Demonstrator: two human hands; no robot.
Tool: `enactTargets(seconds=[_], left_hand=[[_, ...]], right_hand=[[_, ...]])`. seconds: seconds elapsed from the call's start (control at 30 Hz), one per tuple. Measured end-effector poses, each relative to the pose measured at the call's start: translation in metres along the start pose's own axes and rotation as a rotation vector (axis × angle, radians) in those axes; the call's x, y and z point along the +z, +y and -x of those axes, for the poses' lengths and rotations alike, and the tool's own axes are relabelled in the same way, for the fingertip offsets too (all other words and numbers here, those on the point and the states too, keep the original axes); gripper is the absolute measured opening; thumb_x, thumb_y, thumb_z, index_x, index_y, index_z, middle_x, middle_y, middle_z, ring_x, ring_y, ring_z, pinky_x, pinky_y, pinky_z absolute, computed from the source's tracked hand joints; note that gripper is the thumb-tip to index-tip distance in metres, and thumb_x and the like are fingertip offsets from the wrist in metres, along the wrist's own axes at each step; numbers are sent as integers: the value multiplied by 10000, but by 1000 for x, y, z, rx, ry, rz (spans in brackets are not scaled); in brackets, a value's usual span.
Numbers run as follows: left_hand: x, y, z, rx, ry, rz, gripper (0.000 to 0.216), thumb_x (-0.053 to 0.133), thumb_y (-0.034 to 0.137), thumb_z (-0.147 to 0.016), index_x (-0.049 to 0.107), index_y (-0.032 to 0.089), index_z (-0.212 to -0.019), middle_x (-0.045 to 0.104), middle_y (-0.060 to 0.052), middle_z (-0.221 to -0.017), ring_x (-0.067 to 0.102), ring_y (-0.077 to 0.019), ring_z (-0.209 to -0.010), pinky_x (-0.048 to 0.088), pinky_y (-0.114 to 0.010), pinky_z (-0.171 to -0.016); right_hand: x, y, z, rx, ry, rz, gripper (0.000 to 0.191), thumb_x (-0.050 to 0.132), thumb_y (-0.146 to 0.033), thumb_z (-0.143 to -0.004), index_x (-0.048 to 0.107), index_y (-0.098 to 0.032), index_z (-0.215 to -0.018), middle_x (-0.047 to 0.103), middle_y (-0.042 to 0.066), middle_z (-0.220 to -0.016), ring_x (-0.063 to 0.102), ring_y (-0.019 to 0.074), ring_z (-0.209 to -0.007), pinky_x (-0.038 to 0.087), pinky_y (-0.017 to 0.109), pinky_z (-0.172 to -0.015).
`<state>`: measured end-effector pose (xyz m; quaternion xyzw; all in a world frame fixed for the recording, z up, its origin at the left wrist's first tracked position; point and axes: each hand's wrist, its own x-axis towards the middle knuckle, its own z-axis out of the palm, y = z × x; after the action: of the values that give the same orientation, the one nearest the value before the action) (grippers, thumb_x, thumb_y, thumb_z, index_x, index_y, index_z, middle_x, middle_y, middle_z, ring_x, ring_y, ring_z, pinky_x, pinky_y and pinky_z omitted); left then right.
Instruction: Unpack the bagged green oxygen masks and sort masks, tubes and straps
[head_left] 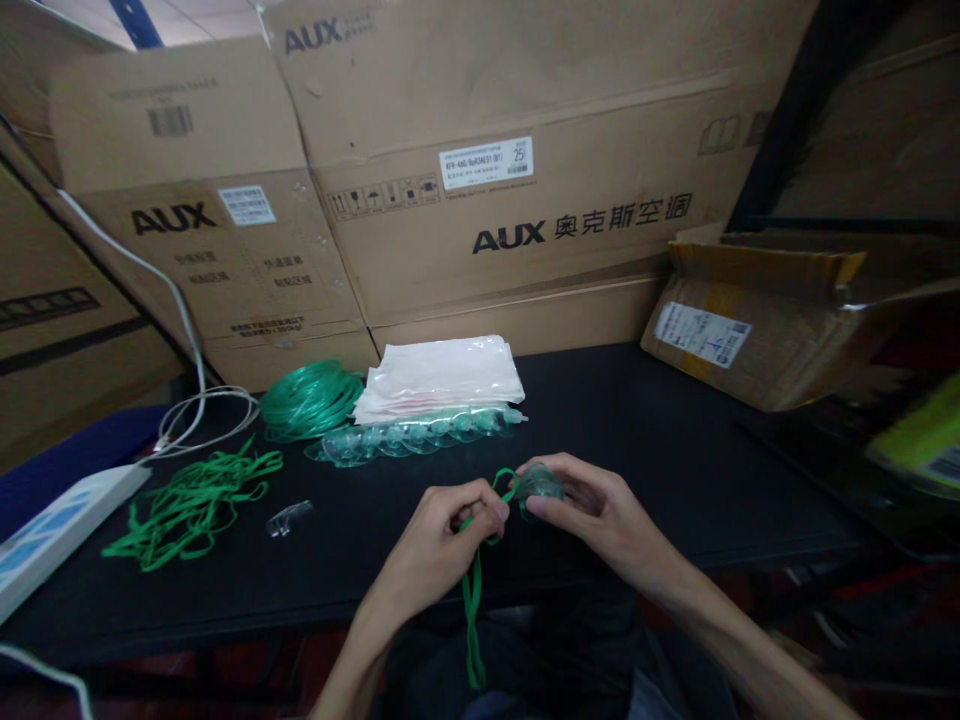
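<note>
My left hand [465,530] pinches a green elastic strap [472,625], whose lower end dangles past the table's front edge. A small loop of it rises between my two hands. In my right hand [592,500] is a clear greenish plastic mask [540,488], gripped between thumb and fingers and partly hidden by them. The strap's loop meets the mask's left side; whether it passes through cannot be made out. Behind my hands, a row of nested clear green masks [420,436] lies on the black table [600,410]. A heap of green elastic straps [199,505] is at the left.
Coiled green tubing [311,400] sits beside a stack of white plastic bags [446,375]. A small clear plastic piece [289,517] lies near the straps. At left are a power strip [71,525] and white cable [184,310]. Large cartons [525,270] stand behind; an opened box [720,345] is at right.
</note>
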<state>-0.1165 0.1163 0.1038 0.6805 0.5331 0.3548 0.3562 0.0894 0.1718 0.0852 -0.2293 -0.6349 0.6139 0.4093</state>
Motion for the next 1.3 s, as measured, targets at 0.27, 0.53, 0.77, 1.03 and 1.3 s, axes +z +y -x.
enactTargets(seconds=[0.27,0.53,0.77,1.03,1.3], left_hand=[[-2,-2,3,29,-18,-6,313,512,310,-980,628,171,-725,561,37,-650,470,-115,-629,301,-256,-607],[-1,-3,-1,-34,-30,22,384,554,472,-977,686,163,-792,434,51,-608,368,-109,-596,250,-264,-573],[1,-5,1,17,-18,3,415,518,495,-1002,662,167,-791,390,56,-620,341,-106,-600,242,-264,-569],[0,-2,2,41,-26,-68,414,510,448,-1015,686,169,-764,491,47,-608,427,-104,-590,282,-251,-577],[-1,0,2,46,-86,-61,429,521,439,-1014,736,160,-770,655,11,-689,507,-115,-638,319,-250,-601]], right_hand=[[-1,0,2,14,132,29,201,742,-377,-899,705,-241,-1042,716,9,-1025,657,172,-1007,505,275,-907],[-2,2,0,34,-98,-29,248,756,-301,-901,687,-277,-1138,706,-11,-1090,659,144,-1061,497,261,-951],[0,3,1,74,-126,-68,278,805,-266,-849,704,-271,-1108,707,-19,-1074,664,138,-1060,499,257,-973],[-1,2,-1,17,-6,37,214,749,-335,-893,700,-241,-1079,718,22,-1075,662,186,-1063,502,311,-965],[-6,12,-8,14,407,-113,322,774,-464,-853,641,-239,-1040,708,45,-1058,668,240,-1054,581,361,-852]])
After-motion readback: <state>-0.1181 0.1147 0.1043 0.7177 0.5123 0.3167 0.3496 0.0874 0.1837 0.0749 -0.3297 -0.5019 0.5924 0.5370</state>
